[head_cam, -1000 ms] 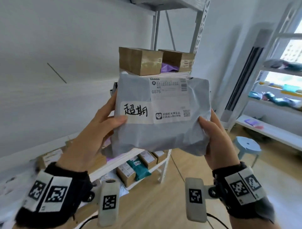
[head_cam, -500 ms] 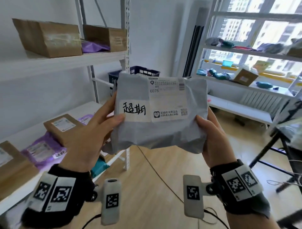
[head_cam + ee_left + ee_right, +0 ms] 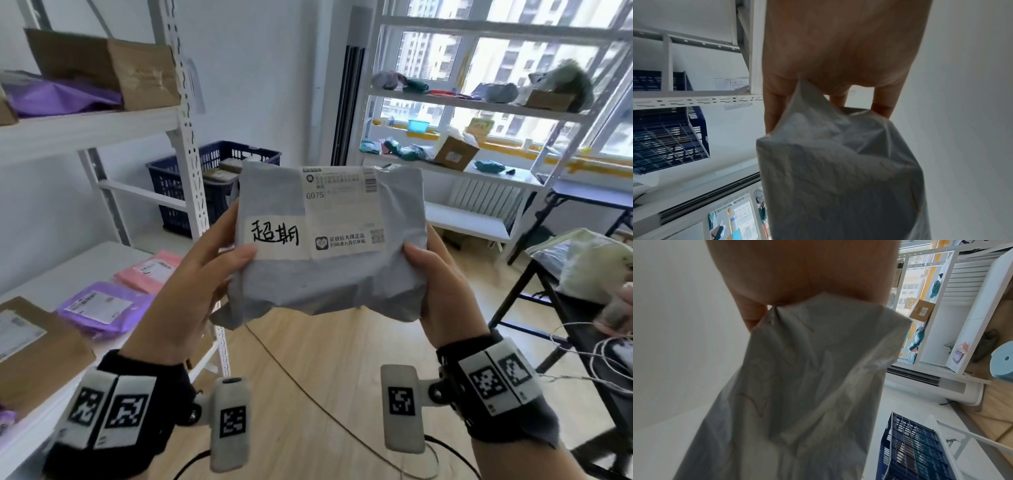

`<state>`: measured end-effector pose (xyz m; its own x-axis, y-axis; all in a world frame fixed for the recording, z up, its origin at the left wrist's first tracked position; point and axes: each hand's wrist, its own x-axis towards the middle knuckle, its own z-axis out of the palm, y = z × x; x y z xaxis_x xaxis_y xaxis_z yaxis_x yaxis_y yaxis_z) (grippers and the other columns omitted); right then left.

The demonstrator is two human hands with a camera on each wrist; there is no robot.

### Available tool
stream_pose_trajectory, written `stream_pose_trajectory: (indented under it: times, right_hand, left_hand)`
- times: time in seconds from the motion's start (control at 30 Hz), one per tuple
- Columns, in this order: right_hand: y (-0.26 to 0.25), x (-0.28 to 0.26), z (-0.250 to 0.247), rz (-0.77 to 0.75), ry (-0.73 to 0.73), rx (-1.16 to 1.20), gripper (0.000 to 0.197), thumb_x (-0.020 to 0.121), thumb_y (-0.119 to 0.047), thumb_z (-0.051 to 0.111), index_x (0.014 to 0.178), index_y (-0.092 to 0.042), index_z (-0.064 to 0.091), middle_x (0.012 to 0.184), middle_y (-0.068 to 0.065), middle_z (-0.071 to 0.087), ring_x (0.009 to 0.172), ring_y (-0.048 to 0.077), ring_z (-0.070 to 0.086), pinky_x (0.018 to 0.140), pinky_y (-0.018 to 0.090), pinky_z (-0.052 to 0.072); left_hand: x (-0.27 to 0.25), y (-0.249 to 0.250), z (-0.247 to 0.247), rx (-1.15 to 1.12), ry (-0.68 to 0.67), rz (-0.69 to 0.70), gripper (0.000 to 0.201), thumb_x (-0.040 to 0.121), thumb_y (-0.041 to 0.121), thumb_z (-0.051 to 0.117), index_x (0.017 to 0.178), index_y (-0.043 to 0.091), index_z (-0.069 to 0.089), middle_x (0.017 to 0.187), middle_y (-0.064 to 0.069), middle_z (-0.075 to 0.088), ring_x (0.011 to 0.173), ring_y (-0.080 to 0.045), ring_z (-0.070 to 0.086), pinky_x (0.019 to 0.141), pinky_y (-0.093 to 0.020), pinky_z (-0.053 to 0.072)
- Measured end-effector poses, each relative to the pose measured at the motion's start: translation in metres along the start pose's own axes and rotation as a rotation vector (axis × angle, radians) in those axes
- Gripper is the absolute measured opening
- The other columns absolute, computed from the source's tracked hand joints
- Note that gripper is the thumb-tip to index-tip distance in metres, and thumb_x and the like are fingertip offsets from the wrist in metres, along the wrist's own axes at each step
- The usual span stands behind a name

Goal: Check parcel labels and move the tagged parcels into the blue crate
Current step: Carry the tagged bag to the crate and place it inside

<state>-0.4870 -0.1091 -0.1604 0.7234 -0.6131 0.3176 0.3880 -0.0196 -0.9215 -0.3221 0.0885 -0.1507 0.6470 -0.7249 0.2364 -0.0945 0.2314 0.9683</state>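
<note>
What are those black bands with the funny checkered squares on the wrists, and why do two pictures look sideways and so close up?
No machine here: these are a person's two bare hands. The black wrist bands with checkered squares carry small cameras. The big picture comes from a camera on the person's head. The two close, tilted pictures come from those wrist cameras, looking along each hand.

The left hand and right hand hold a soft grey plastic parcel by its sides, fingers curled behind. It has a printed white label and a handwritten white tag.

Behind stands a dark blue plastic crate. Purple and pink parcels lie on the white shelf.
</note>
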Motion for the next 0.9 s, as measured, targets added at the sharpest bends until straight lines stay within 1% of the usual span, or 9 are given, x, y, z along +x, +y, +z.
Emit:
stream_pose_trajectory:
  times: [0.07, 0.13, 0.2, 0.37, 0.5, 0.63, 0.77, 0.83, 0.9]
  right_hand:
    - [0.003, 0.03, 0.003, -0.017, -0.005, -0.015, 0.057, 0.082, -0.019, 0.05, 0.139, -0.021, 0.046, 0.122, 0.002, 0.066, 0.11, 0.019, 0.063, 0.088, 0.03, 0.055]
    - [0.007, 0.059, 0.007, -0.026, -0.006, -0.018, 0.056, 0.082, -0.018, 0.05, 0.138, -0.021, 0.047, 0.121, 0.002, 0.066, 0.111, 0.02, 0.063, 0.091, 0.032, 0.054]
    - [0.014, 0.083, 0.009, -0.031, 0.003, -0.012, 0.057, 0.082, -0.018, 0.051, 0.138, -0.021, 0.047, 0.122, 0.004, 0.065, 0.112, 0.022, 0.062, 0.093, 0.034, 0.053]
    - [0.037, 0.122, 0.002, -0.019, 0.042, -0.023, 0.056, 0.083, -0.019, 0.051, 0.139, -0.023, 0.046, 0.124, 0.004, 0.064, 0.112, 0.022, 0.062, 0.089, 0.031, 0.054]
    - [0.05, 0.149, -0.01, 0.006, 0.066, -0.026, 0.059, 0.083, -0.019, 0.052, 0.141, -0.018, 0.043, 0.127, 0.006, 0.062, 0.115, 0.025, 0.06, 0.087, 0.031, 0.055]
    - [0.064, 0.179, -0.021, 0.005, 0.058, -0.027, 0.059, 0.082, -0.018, 0.05, 0.141, -0.023, 0.044, 0.129, 0.004, 0.061, 0.118, 0.023, 0.059, 0.097, 0.037, 0.051]
    - [0.079, 0.217, -0.04, 0.041, 0.045, 0.015, 0.061, 0.081, -0.017, 0.05, 0.142, -0.024, 0.043, 0.127, 0.002, 0.063, 0.116, 0.022, 0.061, 0.092, 0.032, 0.053]
    - [0.087, 0.243, -0.05, 0.052, 0.03, 0.018, 0.062, 0.081, -0.018, 0.051, 0.142, -0.023, 0.043, 0.127, 0.003, 0.062, 0.115, 0.022, 0.061, 0.09, 0.032, 0.054]
    - [0.094, 0.272, -0.062, 0.057, 0.003, 0.031, 0.062, 0.081, -0.018, 0.051, 0.142, -0.021, 0.042, 0.126, 0.004, 0.063, 0.112, 0.021, 0.063, 0.083, 0.028, 0.055]
  left_hand:
    - [0.028, -0.002, -0.006, -0.012, -0.003, 0.013, 0.065, 0.078, 0.027, 0.063, 0.138, 0.043, 0.044, 0.124, 0.016, 0.065, 0.111, -0.006, 0.063, 0.088, -0.029, 0.055]
    - [0.057, -0.004, -0.016, -0.02, -0.008, 0.019, 0.066, 0.079, 0.024, 0.065, 0.138, 0.043, 0.044, 0.126, 0.015, 0.063, 0.112, -0.007, 0.063, 0.087, -0.03, 0.05]
    - [0.083, -0.007, -0.025, -0.024, -0.015, 0.024, 0.064, 0.078, 0.027, 0.057, 0.139, 0.043, 0.044, 0.128, 0.014, 0.062, 0.113, -0.008, 0.062, 0.088, -0.032, 0.047]
    - [0.136, -0.024, -0.035, -0.004, -0.063, -0.002, 0.064, 0.078, 0.03, 0.057, 0.139, 0.043, 0.044, 0.128, 0.012, 0.062, 0.113, -0.011, 0.063, 0.091, -0.036, 0.047]
    - [0.169, -0.04, -0.035, -0.005, -0.091, -0.025, 0.066, 0.078, 0.029, 0.056, 0.14, 0.042, 0.042, 0.127, 0.012, 0.063, 0.112, -0.012, 0.064, 0.089, -0.031, 0.053]
    - [0.203, -0.053, -0.033, -0.014, -0.09, -0.053, 0.066, 0.077, 0.028, 0.057, 0.14, 0.043, 0.043, 0.126, 0.012, 0.064, 0.11, -0.011, 0.064, 0.084, -0.022, 0.056]
    - [0.237, -0.069, -0.025, -0.041, -0.044, -0.078, 0.067, 0.079, 0.025, 0.065, 0.139, 0.043, 0.043, 0.126, 0.013, 0.064, 0.107, -0.011, 0.066, 0.079, -0.021, 0.056]
    - [0.258, -0.075, -0.018, -0.037, -0.025, -0.07, 0.065, 0.08, 0.025, 0.06, 0.14, 0.043, 0.043, 0.125, 0.013, 0.064, 0.108, -0.01, 0.065, 0.08, -0.022, 0.056]
    - [0.283, -0.08, -0.011, -0.043, -0.007, -0.06, 0.066, 0.078, 0.025, 0.054, 0.14, 0.042, 0.042, 0.125, 0.013, 0.064, 0.108, -0.009, 0.065, 0.081, -0.021, 0.056]
